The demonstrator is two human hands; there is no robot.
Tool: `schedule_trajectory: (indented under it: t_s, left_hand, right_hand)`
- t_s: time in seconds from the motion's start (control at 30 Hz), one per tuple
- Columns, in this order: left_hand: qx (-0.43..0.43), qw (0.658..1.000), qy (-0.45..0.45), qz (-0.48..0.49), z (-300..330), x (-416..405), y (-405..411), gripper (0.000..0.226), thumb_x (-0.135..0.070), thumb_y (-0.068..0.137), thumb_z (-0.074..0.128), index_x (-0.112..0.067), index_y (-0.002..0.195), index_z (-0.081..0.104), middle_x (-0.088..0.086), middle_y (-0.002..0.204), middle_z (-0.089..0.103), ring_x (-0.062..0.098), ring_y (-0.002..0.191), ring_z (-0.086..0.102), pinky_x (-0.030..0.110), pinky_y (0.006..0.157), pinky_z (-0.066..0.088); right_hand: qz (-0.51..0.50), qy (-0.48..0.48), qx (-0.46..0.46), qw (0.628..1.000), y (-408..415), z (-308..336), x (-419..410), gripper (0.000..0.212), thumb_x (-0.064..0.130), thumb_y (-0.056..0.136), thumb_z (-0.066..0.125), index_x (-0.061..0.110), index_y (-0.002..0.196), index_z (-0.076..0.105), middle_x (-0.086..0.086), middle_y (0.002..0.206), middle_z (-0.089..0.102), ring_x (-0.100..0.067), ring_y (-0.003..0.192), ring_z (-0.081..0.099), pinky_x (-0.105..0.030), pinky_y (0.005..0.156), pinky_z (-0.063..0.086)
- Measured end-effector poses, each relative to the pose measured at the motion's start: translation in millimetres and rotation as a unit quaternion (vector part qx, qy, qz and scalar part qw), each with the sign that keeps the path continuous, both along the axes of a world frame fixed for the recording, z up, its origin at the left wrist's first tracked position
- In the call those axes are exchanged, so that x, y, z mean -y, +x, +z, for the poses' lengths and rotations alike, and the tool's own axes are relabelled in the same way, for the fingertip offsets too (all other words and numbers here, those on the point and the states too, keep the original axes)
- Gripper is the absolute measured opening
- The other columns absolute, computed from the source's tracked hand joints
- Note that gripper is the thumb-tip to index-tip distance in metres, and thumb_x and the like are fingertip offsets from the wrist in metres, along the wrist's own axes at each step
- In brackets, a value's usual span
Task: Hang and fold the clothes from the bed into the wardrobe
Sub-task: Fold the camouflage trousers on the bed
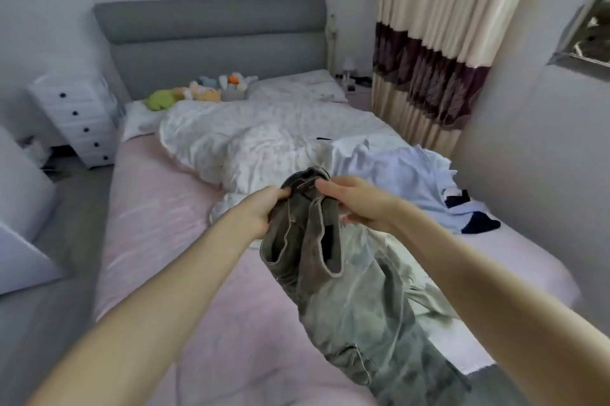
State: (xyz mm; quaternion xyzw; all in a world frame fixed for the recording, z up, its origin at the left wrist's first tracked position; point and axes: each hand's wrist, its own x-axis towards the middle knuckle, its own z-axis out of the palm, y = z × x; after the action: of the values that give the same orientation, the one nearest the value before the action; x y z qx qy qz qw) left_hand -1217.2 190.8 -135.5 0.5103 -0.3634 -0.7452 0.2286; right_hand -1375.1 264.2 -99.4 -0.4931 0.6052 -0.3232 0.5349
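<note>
You are holding the grey-green trousers (333, 273) up over the foot half of the bed (158, 227), both hands clamped on the waistband end. Your left hand (260, 211) pinches one side of the waistband with curled fingers, and your right hand (355, 204) grips the other side, thumb on top; the two hands are close together with the dark inner waistband bunched between them. From there the trousers' long axis runs down and toward you, the legs trailing off to your right near the bed's foot edge, where the lower ends leave the view. So the length of the garment lies below and behind your grip, not ahead of it. To straighten it for folding or hanging you would likely need to lift and spread your hands apart along the waistband. The remaining clothes, a pale blue pile (406, 171) with dark pieces, lie beyond your right hand by the bed's right edge, beside the rumpled duvet (251, 138).
</note>
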Motion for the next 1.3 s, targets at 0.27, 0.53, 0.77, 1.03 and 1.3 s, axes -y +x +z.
schedule_trajectory:
  t_s: [0.27, 0.53, 0.77, 1.03, 1.3]
  left_hand:
    - [0.059, 0.987, 0.101, 0.109, -110.9, 42.5, 107.8, 0.032, -0.022, 0.104, 0.033, -0.007, 0.086, 0.056, 0.009, 0.059, 0.067, 0.017, 0.047, 0.064, 0.022, 0.042, 0.05]
    - [0.08, 0.96, 0.218, 0.154, -210.7, 41.3, 206.2, 0.024, -0.014, 0.099, 0.041, -0.003, 0.086, 0.059, 0.012, 0.065, 0.069, 0.026, 0.075, 0.06, 0.036, 0.067, 0.045]
    - [0.148, 0.961, 0.202, 0.115, -324.3, 45.2, 282.6, 0.048, -0.063, 0.094, 0.03, -0.023, 0.108, 0.053, 0.006, 0.096, 0.057, 0.021, 0.078, 0.052, 0.03, 0.067, 0.041]
    - [0.443, 0.892, 0.014, -0.083, -435.4, 36.9, 276.2, 0.076, -0.073, 0.062, 0.068, -0.022, 0.117, 0.056, 0.003, 0.119, 0.057, 0.025, 0.118, 0.047, 0.041, 0.101, 0.042]
    - [0.37, 0.906, -0.202, 0.034, -414.2, 34.5, 252.9, 0.024, -0.036, 0.091, 0.058, -0.019, 0.077, 0.052, -0.008, 0.06, 0.053, 0.013, 0.059, 0.051, 0.028, 0.05, 0.032]
  right_hand:
    - [0.124, 0.047, 0.002, 0.991, 91.7, -120.7, 56.3, 0.032, 0.022, 0.103, 0.034, 0.01, 0.126, 0.053, -0.006, 0.124, 0.06, -0.017, 0.117, 0.053, -0.005, 0.069, 0.041]
    - [0.139, -0.052, -0.031, 0.988, 152.0, -241.9, 67.2, 0.049, -0.007, 0.092, 0.038, 0.013, 0.137, 0.046, 0.008, 0.129, 0.047, -0.002, 0.12, 0.04, 0.004, 0.095, 0.023]
    - [0.171, -0.037, -0.119, 0.977, 232.0, -352.3, 85.3, 0.049, -0.004, 0.092, 0.039, 0.01, 0.139, 0.043, -0.005, 0.146, 0.04, -0.017, 0.141, 0.027, 0.006, 0.097, 0.006]
    - [0.024, -0.113, -0.401, 0.909, 176.2, -422.7, -8.6, 0.041, -0.007, 0.082, 0.06, 0.003, 0.122, 0.06, -0.014, 0.129, 0.057, -0.035, 0.129, 0.046, -0.062, 0.105, 0.032]
    - [-0.039, 0.041, -0.541, 0.839, 134.9, -421.8, -28.2, 0.051, 0.028, 0.092, 0.057, 0.011, 0.138, 0.046, -0.012, 0.146, 0.041, -0.029, 0.141, 0.027, -0.061, 0.112, 0.007]
